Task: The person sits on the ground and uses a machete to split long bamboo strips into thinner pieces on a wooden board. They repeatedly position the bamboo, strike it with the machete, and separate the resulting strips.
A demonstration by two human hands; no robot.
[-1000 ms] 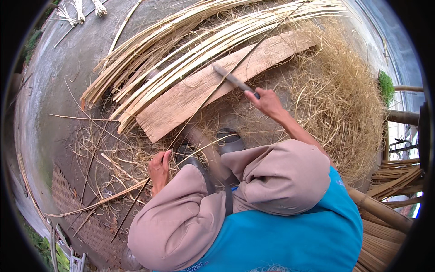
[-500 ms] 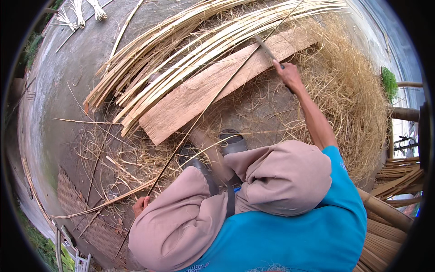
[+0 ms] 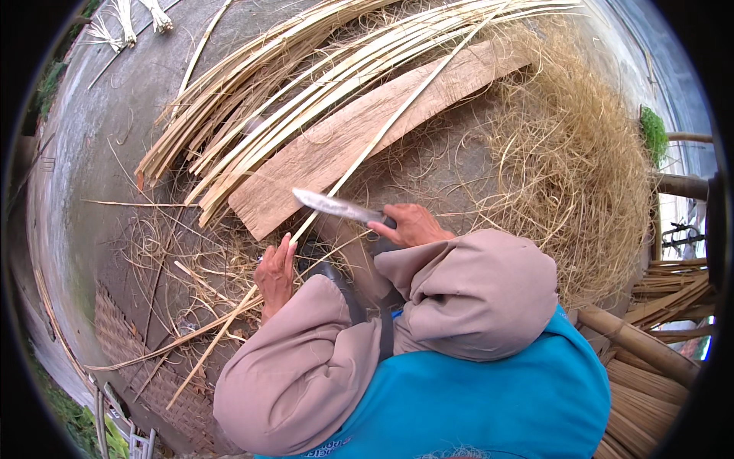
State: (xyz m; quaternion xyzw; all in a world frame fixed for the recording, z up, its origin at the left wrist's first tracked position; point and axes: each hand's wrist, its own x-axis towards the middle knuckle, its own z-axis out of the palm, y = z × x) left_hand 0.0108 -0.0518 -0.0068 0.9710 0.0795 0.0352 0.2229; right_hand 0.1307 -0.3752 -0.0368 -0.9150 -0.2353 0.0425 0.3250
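Observation:
A long pale bamboo strip (image 3: pixel 389 122) slants from the lower left, past my left knee, up over the wooden board (image 3: pixel 321 157). My left hand (image 3: pixel 275 277) grips this strip just off the board's near end, the thumb and fingers pinched on it. My right hand (image 3: pixel 414 226) is wrapped round the dark handle of a knife (image 3: pixel 336 206), in front of my right knee. The broad, slightly blurred blade points left and crosses the strip a little above my left hand. Whether the edge touches the strip, I cannot tell.
Beyond the board lie bundles of split bamboo strips (image 3: pixel 252 107). A large heap of thin shavings (image 3: pixel 573 168) spreads on the right. A woven mat (image 3: pixel 145 367) is at the lower left, a bamboo pole (image 3: pixel 642 348) at the right. White bundles (image 3: pixel 122 23) sit far left.
My right hand has drawn the knife back from the board's far end toward my knees. My left hand has come up and forward along the strip, which now shows a pale face instead of dark.

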